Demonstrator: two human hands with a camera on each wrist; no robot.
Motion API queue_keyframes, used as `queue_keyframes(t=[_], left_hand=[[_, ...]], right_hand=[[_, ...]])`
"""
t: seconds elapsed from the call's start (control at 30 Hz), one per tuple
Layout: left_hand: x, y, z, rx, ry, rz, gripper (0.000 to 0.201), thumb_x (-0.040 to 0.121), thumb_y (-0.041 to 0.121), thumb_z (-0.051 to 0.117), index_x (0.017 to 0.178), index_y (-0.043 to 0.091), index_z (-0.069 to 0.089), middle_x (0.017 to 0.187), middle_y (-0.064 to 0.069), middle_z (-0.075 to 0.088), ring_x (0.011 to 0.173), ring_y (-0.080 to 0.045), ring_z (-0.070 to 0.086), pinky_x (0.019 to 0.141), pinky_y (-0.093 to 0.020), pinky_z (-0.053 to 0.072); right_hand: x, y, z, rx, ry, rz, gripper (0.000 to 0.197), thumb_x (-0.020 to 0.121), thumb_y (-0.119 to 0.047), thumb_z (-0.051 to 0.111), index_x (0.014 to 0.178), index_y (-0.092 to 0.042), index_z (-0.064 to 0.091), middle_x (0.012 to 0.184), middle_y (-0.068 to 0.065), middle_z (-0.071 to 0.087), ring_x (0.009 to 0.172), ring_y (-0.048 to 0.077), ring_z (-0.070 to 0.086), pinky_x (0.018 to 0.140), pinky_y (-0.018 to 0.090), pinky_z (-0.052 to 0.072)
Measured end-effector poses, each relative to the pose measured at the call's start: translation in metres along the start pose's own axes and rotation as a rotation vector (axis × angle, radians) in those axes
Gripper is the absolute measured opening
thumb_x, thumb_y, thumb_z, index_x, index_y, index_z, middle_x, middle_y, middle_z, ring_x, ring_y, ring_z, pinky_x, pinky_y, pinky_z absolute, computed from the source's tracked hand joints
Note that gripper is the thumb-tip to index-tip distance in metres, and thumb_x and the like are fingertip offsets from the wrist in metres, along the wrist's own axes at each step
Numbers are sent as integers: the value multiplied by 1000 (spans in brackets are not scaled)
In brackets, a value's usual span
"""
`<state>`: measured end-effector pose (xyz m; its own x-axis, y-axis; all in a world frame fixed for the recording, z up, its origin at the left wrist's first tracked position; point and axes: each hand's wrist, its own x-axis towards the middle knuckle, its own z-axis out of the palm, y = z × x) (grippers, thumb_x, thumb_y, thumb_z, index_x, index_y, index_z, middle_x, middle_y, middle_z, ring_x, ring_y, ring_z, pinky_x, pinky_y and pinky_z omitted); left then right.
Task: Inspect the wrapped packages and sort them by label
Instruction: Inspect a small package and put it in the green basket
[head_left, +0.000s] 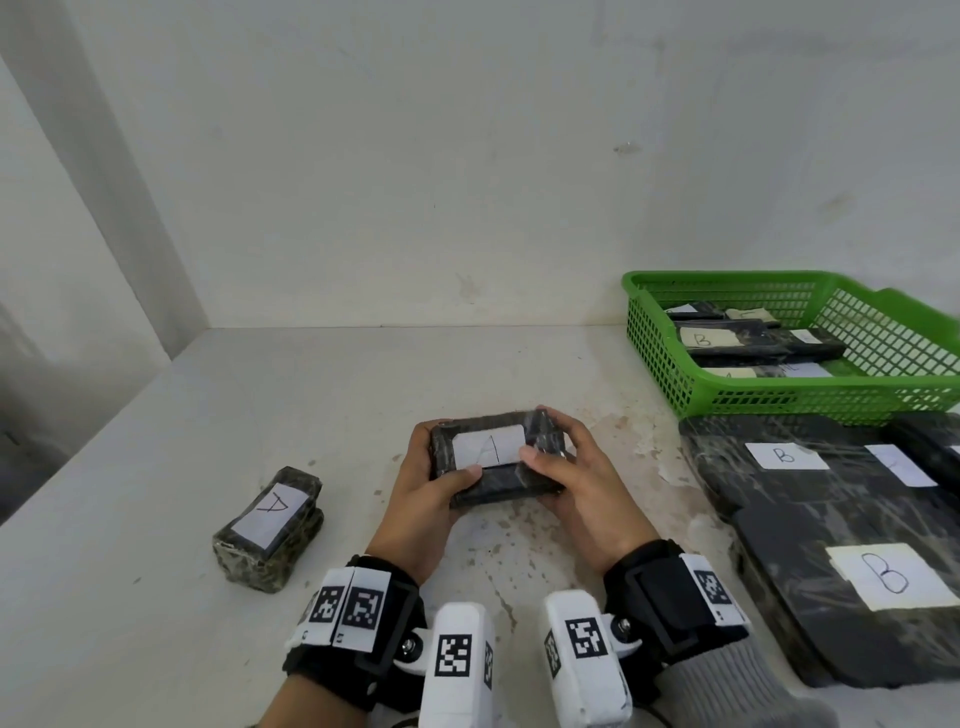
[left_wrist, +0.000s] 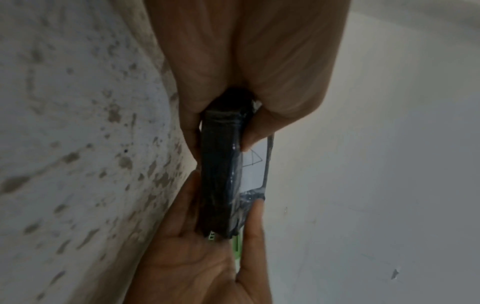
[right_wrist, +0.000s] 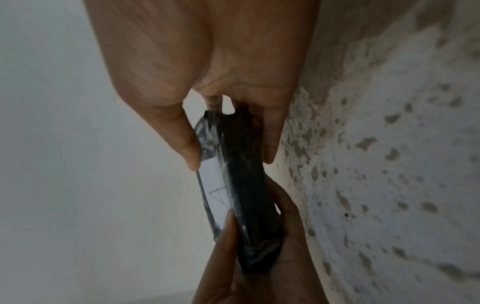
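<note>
I hold a small black wrapped package (head_left: 496, 460) above the table's middle, its white label (head_left: 488, 447) marked "A" facing up. My left hand (head_left: 441, 483) grips its left end, thumb on top and fingers underneath. My right hand (head_left: 563, 467) grips the right end the same way. The left wrist view shows the package (left_wrist: 219, 174) edge-on, with its label (left_wrist: 255, 164) between both thumbs. It also appears edge-on (right_wrist: 242, 195) in the right wrist view. A second black package labelled "A" (head_left: 270, 525) lies on the table to the left.
A green plastic basket (head_left: 727, 278) at the back right holds several black labelled packages, one marked "B" (head_left: 701, 340). In front of it lie large flat black packages labelled "B" (head_left: 883, 577). The stained white table (head_left: 260, 389) meets walls behind and to the left.
</note>
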<state>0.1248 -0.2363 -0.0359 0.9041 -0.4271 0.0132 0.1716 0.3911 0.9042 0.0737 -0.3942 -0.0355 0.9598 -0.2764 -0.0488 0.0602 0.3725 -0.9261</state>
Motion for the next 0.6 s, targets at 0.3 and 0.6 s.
queue_keyframes(t=[0.3,0.6], left_hand=[[2,2,3,-89,90,-11,46,93,-9,51,129,19,44,115,-13,63,94,-23,69,71,-34,60],[1,-2,-2,-4,143,15,25,92,-4,58,117,2,60,113,-20,68,94,-26,70,65,-25,59]], right_hand=[[0,0,-3,-10,49,-44,42,86,10,62,124,-9,62,104,12,75,95,22,72,79,31,60],[-2,-3,1,-8,66,-94,41,90,3,63,125,-18,59,104,9,73,96,18,72,76,26,59]])
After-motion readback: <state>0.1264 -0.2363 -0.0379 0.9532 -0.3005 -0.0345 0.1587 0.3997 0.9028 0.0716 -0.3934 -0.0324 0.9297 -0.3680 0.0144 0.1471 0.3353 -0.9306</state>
